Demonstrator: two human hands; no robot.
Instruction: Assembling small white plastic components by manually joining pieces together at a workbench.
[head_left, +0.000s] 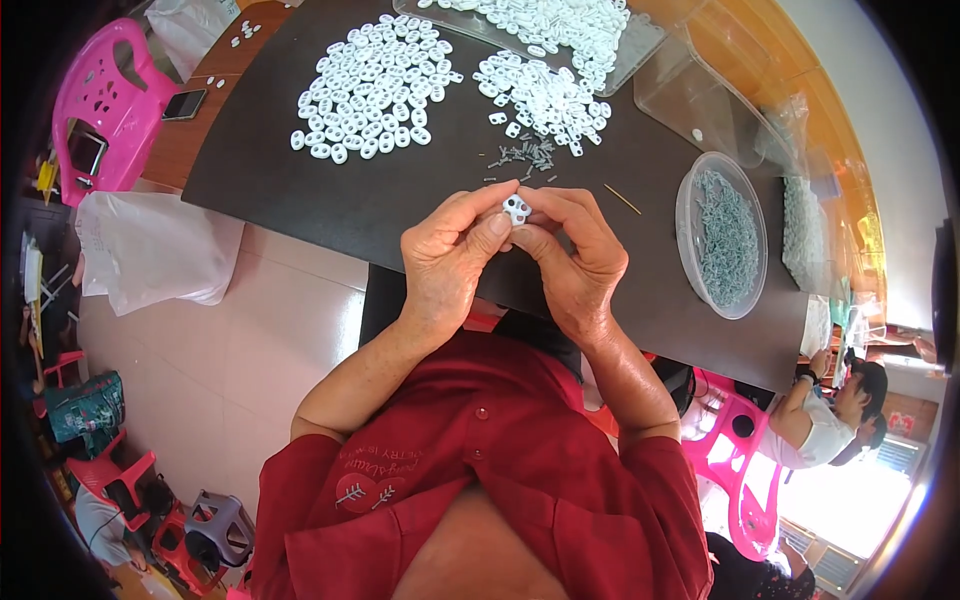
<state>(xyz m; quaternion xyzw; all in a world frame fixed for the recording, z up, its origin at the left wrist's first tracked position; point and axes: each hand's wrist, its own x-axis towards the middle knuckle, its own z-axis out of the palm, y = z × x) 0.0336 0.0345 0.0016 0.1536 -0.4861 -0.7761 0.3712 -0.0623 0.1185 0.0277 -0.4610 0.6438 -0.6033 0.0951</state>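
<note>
Above the near edge of the dark table, my left hand [450,250] and my right hand [575,250] meet fingertip to fingertip. Pinched between them is a small white plastic piece with dark holes [516,208]; the fingers cover part of it. Just beyond my fingertips lies a scatter of short grey pins [530,153]. Behind the pins spreads a loose pile of small white plastic pieces [545,100]. Farther left is a wider group of white oval pieces [375,90], each with two holes.
A thin wooden stick [622,199] lies right of my hands. Beyond it stands a clear round tub [690,262] of grey-green pins. Clear trays [690,105] sit at the back, one heaped with white pieces. A pink chair [105,95] is at far left; another person [825,410] sits at right.
</note>
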